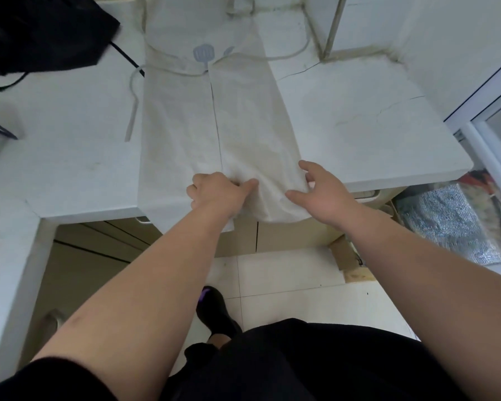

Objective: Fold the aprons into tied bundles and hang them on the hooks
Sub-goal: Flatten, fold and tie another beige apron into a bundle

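A cream apron (243,120) lies lengthwise on the white counter (359,125), its two long sides folded in to meet at a centre seam. Its hem hangs over the counter's front edge. Its ties (133,96) trail off to the left and loop near the top. My left hand (217,192) grips the fabric at the hem, fingers curled into it. My right hand (321,192) pinches the hem's right corner between thumb and fingers. A black apron (41,33) lies bunched at the far left corner of the counter.
Cabinet doors and drawers (99,256) sit under the counter. A window frame (489,111) and a silver foil-covered bundle (451,221) stand at the right. A walled corner rises behind the counter. My shoe (214,311) is on the tiled floor.
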